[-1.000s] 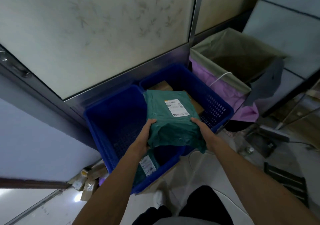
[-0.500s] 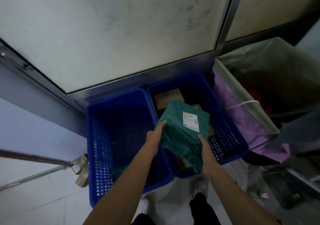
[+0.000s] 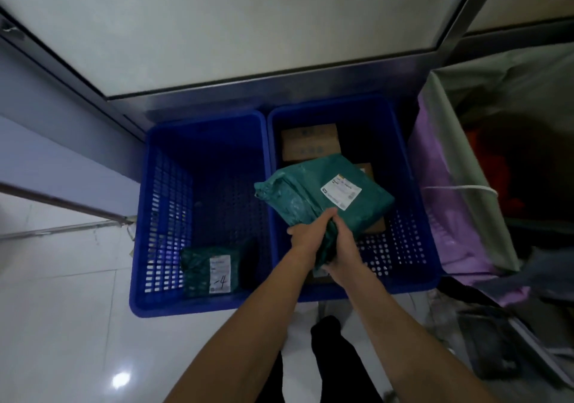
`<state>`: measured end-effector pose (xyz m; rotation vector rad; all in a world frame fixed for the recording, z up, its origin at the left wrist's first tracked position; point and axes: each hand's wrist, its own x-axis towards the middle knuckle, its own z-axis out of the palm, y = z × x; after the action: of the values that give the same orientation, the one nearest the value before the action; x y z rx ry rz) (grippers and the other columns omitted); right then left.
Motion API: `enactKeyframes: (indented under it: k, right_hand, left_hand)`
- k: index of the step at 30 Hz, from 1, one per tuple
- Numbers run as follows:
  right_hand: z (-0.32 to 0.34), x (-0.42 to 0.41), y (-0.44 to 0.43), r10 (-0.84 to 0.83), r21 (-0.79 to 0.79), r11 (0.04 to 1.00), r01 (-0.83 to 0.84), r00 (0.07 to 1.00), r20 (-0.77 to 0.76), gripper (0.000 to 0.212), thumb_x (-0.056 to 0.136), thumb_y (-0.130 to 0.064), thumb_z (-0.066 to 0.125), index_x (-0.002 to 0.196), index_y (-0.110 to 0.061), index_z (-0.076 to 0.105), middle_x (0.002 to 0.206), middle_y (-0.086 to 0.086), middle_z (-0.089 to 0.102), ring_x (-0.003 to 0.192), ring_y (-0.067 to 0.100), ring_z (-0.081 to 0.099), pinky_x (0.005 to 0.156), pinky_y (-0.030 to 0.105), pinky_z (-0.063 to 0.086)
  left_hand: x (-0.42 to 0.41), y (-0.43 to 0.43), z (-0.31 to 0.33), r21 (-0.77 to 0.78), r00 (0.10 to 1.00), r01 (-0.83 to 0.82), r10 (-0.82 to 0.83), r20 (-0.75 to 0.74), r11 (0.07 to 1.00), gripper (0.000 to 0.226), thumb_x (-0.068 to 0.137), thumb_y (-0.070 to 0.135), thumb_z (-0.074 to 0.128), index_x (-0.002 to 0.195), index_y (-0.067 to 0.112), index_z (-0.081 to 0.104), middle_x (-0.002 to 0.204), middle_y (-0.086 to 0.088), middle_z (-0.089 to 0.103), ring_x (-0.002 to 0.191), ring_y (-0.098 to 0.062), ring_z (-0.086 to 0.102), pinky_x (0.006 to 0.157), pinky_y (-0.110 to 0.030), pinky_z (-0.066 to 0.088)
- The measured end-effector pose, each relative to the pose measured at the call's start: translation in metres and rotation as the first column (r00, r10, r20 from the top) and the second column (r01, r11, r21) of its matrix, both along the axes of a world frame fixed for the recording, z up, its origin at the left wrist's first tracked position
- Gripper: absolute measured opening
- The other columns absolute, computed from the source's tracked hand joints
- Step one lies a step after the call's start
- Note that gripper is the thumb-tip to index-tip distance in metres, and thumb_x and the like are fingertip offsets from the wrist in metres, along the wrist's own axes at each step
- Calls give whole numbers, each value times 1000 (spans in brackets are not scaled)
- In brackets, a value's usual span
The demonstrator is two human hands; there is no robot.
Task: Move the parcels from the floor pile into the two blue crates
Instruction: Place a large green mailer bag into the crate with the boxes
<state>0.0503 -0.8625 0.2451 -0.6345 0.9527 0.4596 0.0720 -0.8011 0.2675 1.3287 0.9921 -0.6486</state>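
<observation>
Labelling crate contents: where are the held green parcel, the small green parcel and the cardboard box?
Held green parcel (image 3: 306, 199): head view, top face.
Small green parcel (image 3: 196, 273): head view, left half.
Cardboard box (image 3: 310, 143): head view, top face.

Left crate (image 3: 161, 216), right crate (image 3: 400, 241): blue hard plastic, smooth rims, grid-perforated walls, slight sheen.
Green parcel (image 3: 310, 194) over right crate: thin plastic film, crinkled, semi-gloss. Its label (image 3: 341, 192): matt white paper.
Small parcel (image 3: 202, 272), 7 o'clock corner of left crate: same wrinkled green film.
Box (image 3: 310, 141), 12 o'clock end of right crate: matt brown cardboard.
Floor (image 3: 62, 325), 8 o'clock: glossy pale tile, light glare.
Frame (image 3: 264, 92), 12 o'clock: brushed metal.
Panel (image 3: 248, 23) above frame: matt, frosted look.
Bag (image 3: 450, 216), 3 o'clock: thin purple plastic, creased.
</observation>
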Motion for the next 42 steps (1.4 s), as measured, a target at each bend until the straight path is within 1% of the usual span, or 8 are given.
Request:
enactKeyframes:
  k: [4, 8, 15, 20, 27, 34, 39, 42]
  right_hand:
    - [-9, 1, 2, 0, 76, 997, 0, 1000, -5, 64, 84, -59, 63, 135, -21, 59, 132, 8, 62, 125, 25, 55, 109, 45, 41]
    - [-20, -12, -13, 189, -132, 972, -197, 980, -67, 55, 86, -60, 64, 127, -24, 57, 121, 8, 65, 111, 27, 63, 101, 47, 50]
    - [-52, -5, -63, -21, -85, 996, 7, 986, -165, 76, 76, -69, 70, 129, -17, 53, 126, 18, 55, 116, 35, 58, 100, 50, 50]
    - [-75, 2, -76, -152, -109, 985, 135, 973, -173, 79, 71, -60, 79, 135, -21, 52, 133, 16, 51, 110, 34, 58, 85, 47, 57]
    - [-106, 36, -68, -141, -185, 977, 106, 972, -190, 75, 72, -52, 81, 135, -26, 50, 132, 10, 50, 107, 34, 58, 86, 46, 59]
    - [-136, 60, -56, -95, -267, 963, 47, 981, -172, 74, 74, -45, 83, 136, -24, 49, 131, 7, 53, 115, 32, 55, 92, 44, 57]
    - [-158, 75, -50, -30, -260, 966, -9, 989, -143, 50, 88, -27, 75, 131, -21, 52, 133, 7, 54, 114, 26, 54, 94, 40, 54]
    - [-171, 78, -43, 70, -255, 961, -111, 984, -167, 44, 96, -12, 62, 137, -18, 48, 141, 10, 51, 113, 27, 55, 98, 42, 51]
  left_hand:
    - [7, 7, -9, 74, 999, 26, -28, 29, 997, 114, 44, 65, 80, 133, 13, 30, 111, -5, 55, 103, -25, 59, 97, -43, 53]
    - [16, 20, -25, 102, 995, 89, -94, 36, 991, 103, 45, 63, 80, 124, 17, 34, 112, -3, 58, 102, -23, 61, 95, -42, 54]
    - [33, 54, -42, -67, 965, 246, -238, 109, 967, 80, 67, 48, 84, 135, 19, 54, 114, 0, 69, 98, -19, 69, 81, -32, 58]
    - [46, 61, -63, -105, 947, 319, -311, 86, 942, 92, 64, 55, 83, 143, 21, 49, 121, -1, 67, 104, -21, 68, 92, -38, 57]
    - [64, 60, -97, 84, 919, 364, -373, 128, 927, 64, 81, 59, 65, 134, 25, 51, 122, 0, 65, 105, -19, 65, 98, -40, 53]
    - [50, 56, -121, 663, 509, 634, -860, 30, 399, 67, 101, 33, 49, 157, 14, 17, 156, -18, 25, 135, -35, 37, 109, -45, 39]
    - [48, 61, -145, 694, 229, 717, -962, -148, 64, 56, 102, 28, 44, 152, 6, 30, 164, -22, -5, 152, -35, 2, 124, -40, 9]
    - [49, 56, -156, 641, 145, 767, -962, -232, -39, 61, 101, 29, 43, 154, 5, 26, 164, -21, -9, 153, -33, -2, 125, -40, 6]
